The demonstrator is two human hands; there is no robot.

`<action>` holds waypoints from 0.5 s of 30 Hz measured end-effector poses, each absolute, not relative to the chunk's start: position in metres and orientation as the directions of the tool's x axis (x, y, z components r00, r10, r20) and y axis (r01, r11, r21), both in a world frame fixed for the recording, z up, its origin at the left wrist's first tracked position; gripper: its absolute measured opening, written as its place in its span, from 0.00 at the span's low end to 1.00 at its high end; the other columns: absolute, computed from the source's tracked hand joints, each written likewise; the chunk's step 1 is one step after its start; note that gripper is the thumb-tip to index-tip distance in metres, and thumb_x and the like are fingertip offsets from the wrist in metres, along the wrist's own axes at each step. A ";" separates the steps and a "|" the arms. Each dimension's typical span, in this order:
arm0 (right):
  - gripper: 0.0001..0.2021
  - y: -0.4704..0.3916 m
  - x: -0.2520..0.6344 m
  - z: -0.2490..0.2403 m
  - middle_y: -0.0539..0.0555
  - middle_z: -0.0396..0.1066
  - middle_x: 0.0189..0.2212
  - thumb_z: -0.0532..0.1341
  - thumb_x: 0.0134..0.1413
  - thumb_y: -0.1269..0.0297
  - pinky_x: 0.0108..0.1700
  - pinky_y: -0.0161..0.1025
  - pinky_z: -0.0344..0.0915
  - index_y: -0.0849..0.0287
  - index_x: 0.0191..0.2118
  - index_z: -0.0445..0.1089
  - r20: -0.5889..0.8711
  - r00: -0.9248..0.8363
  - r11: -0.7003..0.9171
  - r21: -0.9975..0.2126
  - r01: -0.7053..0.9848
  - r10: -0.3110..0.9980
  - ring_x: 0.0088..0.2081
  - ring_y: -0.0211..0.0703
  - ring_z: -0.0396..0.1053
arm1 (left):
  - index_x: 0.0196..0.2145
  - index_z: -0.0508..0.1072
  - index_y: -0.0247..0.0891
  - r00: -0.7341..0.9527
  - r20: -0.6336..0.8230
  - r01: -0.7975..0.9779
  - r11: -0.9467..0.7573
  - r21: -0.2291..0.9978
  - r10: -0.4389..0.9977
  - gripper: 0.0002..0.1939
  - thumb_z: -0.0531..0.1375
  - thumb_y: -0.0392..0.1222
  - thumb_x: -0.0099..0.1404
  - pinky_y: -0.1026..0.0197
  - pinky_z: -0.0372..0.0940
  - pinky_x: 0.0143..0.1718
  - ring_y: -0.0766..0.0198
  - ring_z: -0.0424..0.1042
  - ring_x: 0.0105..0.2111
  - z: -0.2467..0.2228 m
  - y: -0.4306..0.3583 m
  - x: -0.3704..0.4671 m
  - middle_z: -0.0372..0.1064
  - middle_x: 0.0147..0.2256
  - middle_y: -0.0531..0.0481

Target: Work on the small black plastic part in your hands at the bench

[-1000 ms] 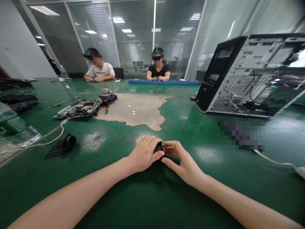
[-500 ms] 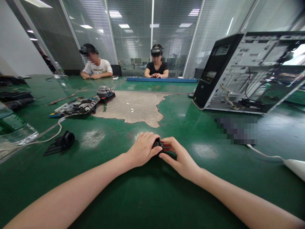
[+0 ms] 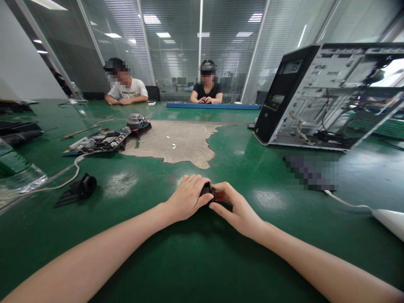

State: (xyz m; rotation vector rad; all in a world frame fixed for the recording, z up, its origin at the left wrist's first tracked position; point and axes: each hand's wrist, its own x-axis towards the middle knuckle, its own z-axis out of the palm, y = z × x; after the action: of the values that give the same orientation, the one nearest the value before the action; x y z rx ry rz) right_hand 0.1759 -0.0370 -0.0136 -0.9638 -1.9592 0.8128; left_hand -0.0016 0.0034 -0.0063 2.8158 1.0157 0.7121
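A small black object [image 3: 208,190] is held between both hands over the green table [image 3: 164,261]. My left hand [image 3: 188,197] wraps round its left side, with the thumb along the near edge. My right hand [image 3: 236,207] grips its right side between thumb and fingers. Much of the object is hidden by the fingers. To the left lies a black plastic part with a round end [image 3: 82,188].
An open computer case [image 3: 284,97] stands at the right, near a blurred dark item [image 3: 311,172] with a white cable. Circuit boards [image 3: 97,142] and a clear bottle [image 3: 20,168] are at the left. Two people sit across the table, behind a blue bar [image 3: 213,105].
The whole view has shifted very slightly. Both hands keep their places round the black object, whose visible part looks slightly turned.
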 end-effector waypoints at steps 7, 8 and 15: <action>0.10 -0.040 0.178 -0.008 0.55 0.59 0.42 0.57 0.52 0.69 0.46 0.45 0.66 0.55 0.42 0.60 0.491 -0.414 0.637 -0.666 0.389 0.766 0.45 0.43 0.62 | 0.46 0.59 0.34 0.674 0.408 0.577 -0.784 0.230 0.616 0.24 0.37 0.53 0.67 0.55 0.52 0.39 0.57 0.59 0.37 -0.006 0.003 -0.001 0.61 0.37 0.45; 0.10 -0.040 0.178 -0.008 0.54 0.59 0.42 0.57 0.52 0.69 0.45 0.44 0.66 0.55 0.42 0.60 0.490 -0.409 0.633 -0.670 0.388 0.770 0.44 0.43 0.62 | 0.45 0.59 0.34 0.673 0.413 0.573 -0.785 0.234 0.614 0.23 0.37 0.53 0.67 0.55 0.52 0.39 0.58 0.59 0.37 -0.006 0.004 -0.001 0.61 0.36 0.45; 0.15 -0.041 0.178 -0.009 0.54 0.59 0.42 0.59 0.50 0.69 0.43 0.41 0.68 0.55 0.45 0.58 0.448 -0.417 0.599 -0.710 0.371 0.790 0.44 0.42 0.62 | 0.45 0.59 0.34 0.680 0.411 0.561 -0.792 0.241 0.607 0.22 0.38 0.53 0.67 0.55 0.52 0.39 0.58 0.59 0.38 -0.006 0.004 -0.001 0.62 0.37 0.45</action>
State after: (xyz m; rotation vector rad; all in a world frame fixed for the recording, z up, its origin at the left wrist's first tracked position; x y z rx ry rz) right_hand 0.1784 -0.0410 -0.0086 -0.9183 -2.0237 0.6647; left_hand -0.0007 0.0042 -0.0064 2.7919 0.9736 0.7359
